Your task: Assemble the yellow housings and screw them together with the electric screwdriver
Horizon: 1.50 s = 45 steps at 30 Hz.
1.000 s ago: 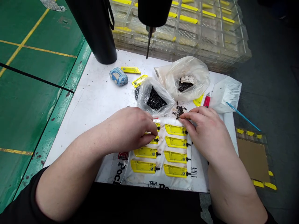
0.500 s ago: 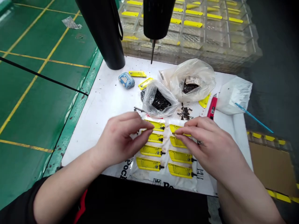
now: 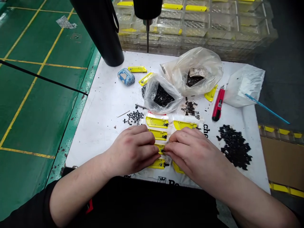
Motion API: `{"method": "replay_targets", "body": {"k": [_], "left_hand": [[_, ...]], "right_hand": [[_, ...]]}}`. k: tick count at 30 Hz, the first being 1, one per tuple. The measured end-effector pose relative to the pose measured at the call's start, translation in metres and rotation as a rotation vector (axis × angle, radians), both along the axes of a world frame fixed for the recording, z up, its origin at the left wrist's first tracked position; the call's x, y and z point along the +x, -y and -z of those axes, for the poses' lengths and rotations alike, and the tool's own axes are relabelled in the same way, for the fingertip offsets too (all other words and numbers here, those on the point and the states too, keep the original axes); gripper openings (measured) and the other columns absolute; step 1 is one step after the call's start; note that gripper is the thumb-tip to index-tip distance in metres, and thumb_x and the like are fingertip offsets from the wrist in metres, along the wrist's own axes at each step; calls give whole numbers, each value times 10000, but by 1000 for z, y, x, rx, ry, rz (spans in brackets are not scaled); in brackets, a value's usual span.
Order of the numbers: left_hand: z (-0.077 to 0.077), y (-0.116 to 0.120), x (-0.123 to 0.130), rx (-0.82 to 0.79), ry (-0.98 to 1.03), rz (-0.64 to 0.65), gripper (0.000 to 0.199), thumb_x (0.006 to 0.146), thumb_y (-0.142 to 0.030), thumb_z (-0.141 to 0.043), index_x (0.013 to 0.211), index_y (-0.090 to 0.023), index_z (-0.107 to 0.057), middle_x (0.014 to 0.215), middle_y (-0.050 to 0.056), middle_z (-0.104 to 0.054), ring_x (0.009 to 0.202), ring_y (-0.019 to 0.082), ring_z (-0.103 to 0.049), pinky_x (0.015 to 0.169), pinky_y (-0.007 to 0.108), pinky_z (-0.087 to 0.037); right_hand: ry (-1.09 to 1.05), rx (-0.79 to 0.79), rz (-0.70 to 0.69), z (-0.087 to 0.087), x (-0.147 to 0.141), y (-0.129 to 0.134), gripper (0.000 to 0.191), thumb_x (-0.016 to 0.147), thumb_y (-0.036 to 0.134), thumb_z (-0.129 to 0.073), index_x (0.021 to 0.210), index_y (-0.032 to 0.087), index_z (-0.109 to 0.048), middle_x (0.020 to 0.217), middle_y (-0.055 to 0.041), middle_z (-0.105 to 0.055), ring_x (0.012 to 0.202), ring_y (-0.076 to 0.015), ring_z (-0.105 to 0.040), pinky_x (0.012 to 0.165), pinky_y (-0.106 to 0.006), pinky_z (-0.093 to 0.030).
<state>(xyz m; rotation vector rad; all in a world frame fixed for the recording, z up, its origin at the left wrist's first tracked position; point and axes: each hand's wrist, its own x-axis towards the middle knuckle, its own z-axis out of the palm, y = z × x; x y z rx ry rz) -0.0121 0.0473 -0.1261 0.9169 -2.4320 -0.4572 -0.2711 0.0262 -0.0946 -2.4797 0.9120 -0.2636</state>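
Note:
Yellow plastic shells lie in two columns on a printed white plastic bag, with small black parts at their ends. My left hand [image 3: 136, 150] is closed, fingertips together over the left part of the third yellow shell [image 3: 160, 147] in the left column; whatever it pinches is hidden. From the other side my right hand [image 3: 190, 152] reaches to the same shell, thumb and finger pinched at a small black part [image 3: 163, 151] at its right end. Several right-column shells are partly covered by this hand. Above, a yellow shell [image 3: 156, 122] shows fully.
A black screwdriver's bit [image 3: 148, 38] hangs over the table. Behind the hands stand open bags of black screws [image 3: 163, 96] and dark clips [image 3: 196, 79]. Loose black parts [image 3: 235, 146] and a red cutter [image 3: 218, 104] lie right; a black cylinder [image 3: 104, 34] stands back left.
Both hands have moved down and toward each other, from over the upper shells to the third left-column shell. The view has shifted, and the black pile at right now shows.

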Motion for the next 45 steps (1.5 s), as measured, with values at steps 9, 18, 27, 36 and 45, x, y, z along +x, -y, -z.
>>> {"method": "replay_targets", "body": {"k": [9,18,27,36,45], "left_hand": [[0,-2,-3,9,25,42,203,971,-369,-753,874,-192,-731,832,27,-609,827,174,-461,758,380,-376],[-3,-2,-5,19,30,44,201,932,-382,-797,876,-191,-768,811,19,-584,824,183,-452,744,397,-376],[-3,-2,-5,27,20,49,202,932,-375,-798,860,-188,-770,804,17,-576,813,180,-438,735,399,-379],[-3,-1,-4,44,19,58,189,930,-364,-800,869,-188,-767,807,16,-575,812,178,-442,730,399,-381],[-2,-1,-5,34,4,65,185,932,-358,-798,870,-187,-763,804,18,-575,803,177,-442,728,391,-383]], "right_hand": [[-11,3,15,4,3,-2,167,1081,221,-653,986,195,-788,1002,-36,-664,990,-235,-572,899,-419,-425],[-26,-4,34,2,3,-3,168,1085,234,-636,998,191,-774,1052,-48,-672,1033,-254,-582,944,-450,-443],[-22,0,27,1,3,-4,150,1079,221,-643,981,193,-753,1057,-51,-678,1036,-253,-588,945,-438,-436],[-24,8,28,1,3,-5,149,1088,229,-624,1013,193,-748,1075,-46,-670,1046,-254,-586,959,-444,-438],[-28,6,21,1,4,-5,170,1086,211,-614,979,184,-744,1047,-50,-658,1028,-250,-575,935,-448,-436]]}}
